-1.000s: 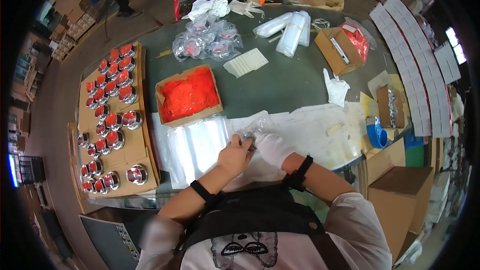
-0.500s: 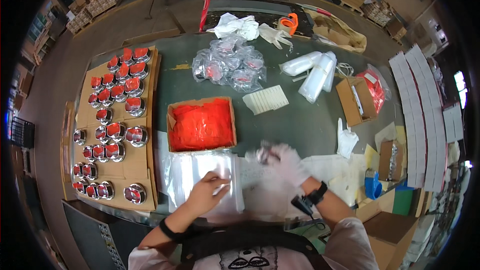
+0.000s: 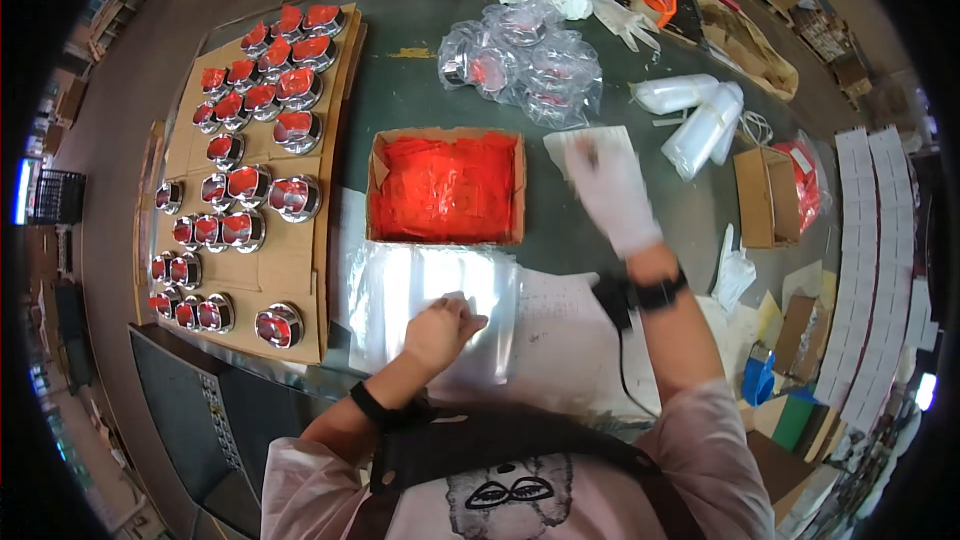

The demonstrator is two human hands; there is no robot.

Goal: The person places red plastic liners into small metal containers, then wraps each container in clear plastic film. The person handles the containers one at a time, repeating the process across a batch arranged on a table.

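Note:
My left hand [image 3: 436,336], bare, rests over a stack of clear plastic bags [image 3: 375,285] with its fingers drawn together; whether a bag edge is between them is hidden. My right hand [image 3: 614,192], in a white glove, reaches forward over a pale sheet of labels [image 3: 570,143]. Its fingertips are smeared by motion, so their grip does not show. Just beyond the sheet lies a pile of bagged chrome parts [image 3: 525,60]. An open cardboard box [image 3: 373,185] full of red packets [image 3: 447,185] stands beyond the bags.
On the left, cardboard [image 3: 300,275] carries rows of chrome cups [image 3: 279,325] with red pieces inside. Rolled clear plastic [image 3: 705,130], a small carton [image 3: 768,198] and a loose white glove [image 3: 735,270] lie on the right. An orange tape dispenser [image 3: 656,5] sits at the back.
My right hand has moved forward to the label sheet; the shiny metal part it held no longer shows in it. My left hand's fingers have drawn closer together over the bags. The view has shifted.

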